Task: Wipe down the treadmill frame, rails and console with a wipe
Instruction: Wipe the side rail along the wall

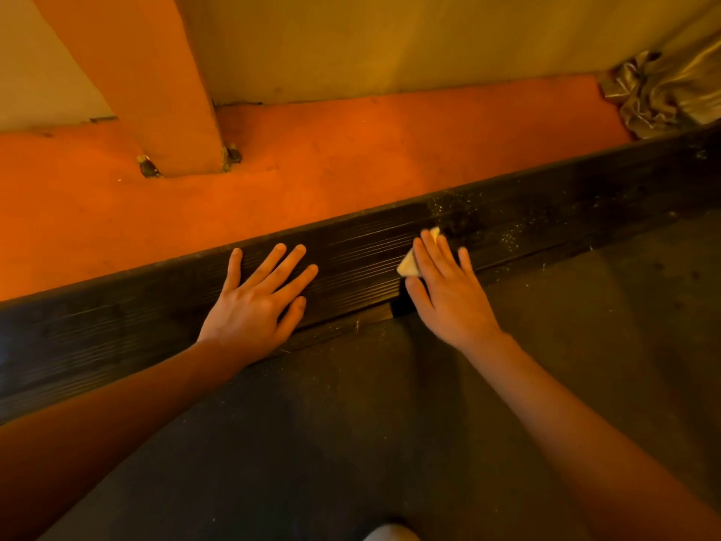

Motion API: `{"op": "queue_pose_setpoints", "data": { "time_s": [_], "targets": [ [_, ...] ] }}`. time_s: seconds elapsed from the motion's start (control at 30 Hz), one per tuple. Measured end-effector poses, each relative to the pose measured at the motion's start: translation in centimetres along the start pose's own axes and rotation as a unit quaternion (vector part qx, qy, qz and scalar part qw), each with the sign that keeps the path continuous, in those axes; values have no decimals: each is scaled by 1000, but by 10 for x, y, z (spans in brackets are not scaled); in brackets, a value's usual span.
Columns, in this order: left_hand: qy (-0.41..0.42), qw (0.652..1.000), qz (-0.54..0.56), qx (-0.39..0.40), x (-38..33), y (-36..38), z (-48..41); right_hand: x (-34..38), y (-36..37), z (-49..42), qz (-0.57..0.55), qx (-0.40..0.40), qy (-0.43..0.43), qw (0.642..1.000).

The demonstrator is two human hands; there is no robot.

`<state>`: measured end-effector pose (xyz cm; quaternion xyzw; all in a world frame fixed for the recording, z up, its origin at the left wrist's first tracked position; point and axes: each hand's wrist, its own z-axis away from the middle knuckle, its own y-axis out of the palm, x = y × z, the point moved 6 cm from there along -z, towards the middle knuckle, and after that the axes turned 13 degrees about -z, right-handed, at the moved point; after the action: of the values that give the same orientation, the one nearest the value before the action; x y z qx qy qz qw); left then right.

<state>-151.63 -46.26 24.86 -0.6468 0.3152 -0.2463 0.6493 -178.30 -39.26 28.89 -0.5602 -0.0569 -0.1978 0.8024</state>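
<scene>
Right fingers point(427, 249): straight, close together, laid flat over a pale folded wipe point(407, 266). The wipe's corners show past the fingertips and beside the forefinger; the rest is hidden under the palm. The right hand point(448, 298) presses the wipe down onto the ribbed black side rail point(117, 329) of the treadmill, thumb stretched out toward the rail's near edge.

Left fingers point(290, 263): straight and spread apart, holding nothing. The left hand point(253, 306) lies palm down on the same rail, near the right hand but not touching it.

The rail runs slantwise across the view, rising to the right. Pale dust specks point(487, 212) lie on it just beyond the wipe. On the near side of the rail, under both forearms, is the dark belt point(351, 423).

Beyond the rail: orange floor point(331, 162), an orange post point(156, 91) with bolts point(148, 167) at its foot, and a yellowish wall point(390, 41). A crumpled silvery sheet point(659, 91) sits in the far right corner.
</scene>
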Motion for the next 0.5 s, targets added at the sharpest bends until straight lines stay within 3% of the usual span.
{"op": "queue_pose_setpoints", "data": {
  "time_s": [0.17, 0.37, 0.5],
  "targets": [
    [0, 1000, 2, -1, -1, -1, 0, 9, -16, -62, 1, -21, 10, 1000],
    [2, 1000, 3, 1, -2, -2, 1, -12, 4, 21, 11, 0, -7, 1000],
    [1, 1000, 5, 0, -1, -2, 1, -9, -2, 4, 32, -4, -9, 999]
  ]
}}
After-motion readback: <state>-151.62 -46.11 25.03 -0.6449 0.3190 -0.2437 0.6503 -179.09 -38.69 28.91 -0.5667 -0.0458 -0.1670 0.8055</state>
